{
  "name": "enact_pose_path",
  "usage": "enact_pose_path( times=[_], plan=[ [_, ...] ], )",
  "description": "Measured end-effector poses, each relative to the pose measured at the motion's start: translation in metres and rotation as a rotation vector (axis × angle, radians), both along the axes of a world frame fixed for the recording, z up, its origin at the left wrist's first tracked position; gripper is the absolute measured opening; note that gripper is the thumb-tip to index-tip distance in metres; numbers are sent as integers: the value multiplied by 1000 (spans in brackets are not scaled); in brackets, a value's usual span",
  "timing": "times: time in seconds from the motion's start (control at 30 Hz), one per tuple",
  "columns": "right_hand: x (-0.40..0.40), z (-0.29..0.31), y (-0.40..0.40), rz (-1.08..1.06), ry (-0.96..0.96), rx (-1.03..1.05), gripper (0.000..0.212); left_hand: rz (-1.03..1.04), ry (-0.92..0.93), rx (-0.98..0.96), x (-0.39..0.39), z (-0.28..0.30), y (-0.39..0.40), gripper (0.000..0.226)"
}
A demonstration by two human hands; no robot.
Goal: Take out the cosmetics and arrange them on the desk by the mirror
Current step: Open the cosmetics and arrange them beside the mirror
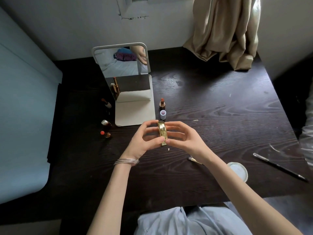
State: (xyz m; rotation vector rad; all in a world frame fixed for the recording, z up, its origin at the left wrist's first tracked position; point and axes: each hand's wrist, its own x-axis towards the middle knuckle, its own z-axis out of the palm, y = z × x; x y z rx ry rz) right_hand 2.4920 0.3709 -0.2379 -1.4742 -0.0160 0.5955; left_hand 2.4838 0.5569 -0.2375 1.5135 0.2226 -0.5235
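In the head view, a gold compact (pixel 162 133) is held on edge at the centre of the frame, just above the dark tabletop (pixel 220 107). It is pinched from both sides: the left hand (pixel 144 138) has its fingers and thumb curled round the compact's left face, and the right hand (pixel 182 137) grips the right face in the same way. Whether the compact is being opened or only turned cannot be told.

Part of the arranging is judged to be done. A mirror (pixel 125 73) is set up in the upper middle of the frame, on a white base. To the left of the base three lipsticks are stood in a loose column: one at the top (pixel 106 103), one in the middle (pixel 105 123), and one with a red tip lowest (pixel 105 134). To the right of the base, an uncapped lipstick (pixel 162 102) is stood with a small white cap (pixel 163 114) just below it.

Still unplaced are the compact, a small brush (pixel 194 160) partly hidden beneath the right forearm, a round glass lid (pixel 238 171) at lower right, and a long thin tool (pixel 279 167) at the far right. No cosmetics bag is seen.
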Motion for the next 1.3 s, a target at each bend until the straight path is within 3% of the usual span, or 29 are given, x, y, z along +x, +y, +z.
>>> enact_pose_path(
  times=[0.2, 0.3, 0.4, 0.57, 0.77, 0.97, 1.3],
  plan=[
    [3, 1, 3, -19, 145, 107, 47, -94, -166, -17, -3, 0, 0, 64],
    [4, 2, 3, 29, 117, 87, 45, -145, -227, -10, -5, -3, -1, 63],
    [3, 2, 2, 21, 20, 58, 53, -82, -163, -111, -5, 0, 2, 60],
    [-2, -2, 6, 0, -56, 129, 59, -62, 30, -109, -1, 5, 3, 44],
    [0, 8, 3, 19, -3, 108, 41, -85, -105, -14, -6, 4, 4, 61],
    [6, 8, 5, -9, 42, 54, 44, -95, -166, -34, -9, 6, 1, 64],
    [0, 6, 8, -51, 18, 88, 47, -20, -34, -37, -3, 11, 5, 47]
  ],
)
